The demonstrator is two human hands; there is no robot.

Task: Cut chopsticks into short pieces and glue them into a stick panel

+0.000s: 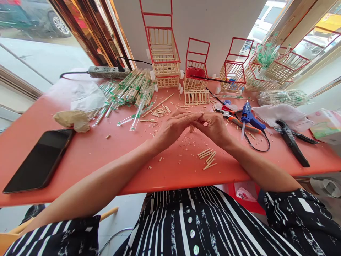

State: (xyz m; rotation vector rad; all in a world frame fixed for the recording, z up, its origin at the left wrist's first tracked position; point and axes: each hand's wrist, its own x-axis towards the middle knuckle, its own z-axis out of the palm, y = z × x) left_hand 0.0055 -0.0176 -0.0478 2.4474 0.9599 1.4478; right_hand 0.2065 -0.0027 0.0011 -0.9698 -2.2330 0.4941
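My left hand and my right hand meet over the middle of the table, fingers closed together and overlapping. Between them, the lower ends of a few short wooden sticks show beneath the fingers; the rest is hidden by my hands. Several loose cut stick pieces lie on the tabletop just nearer to me. Another small pile of cut pieces is behind my left hand. Pliers with orange-and-black handles and a blue glue gun lie to the right of my right hand.
On the red table, a phone lies left, near wrapped chopsticks and a power strip. Miniature stick-built carts stand along the back. A black-handled tool and a cloth lie right.
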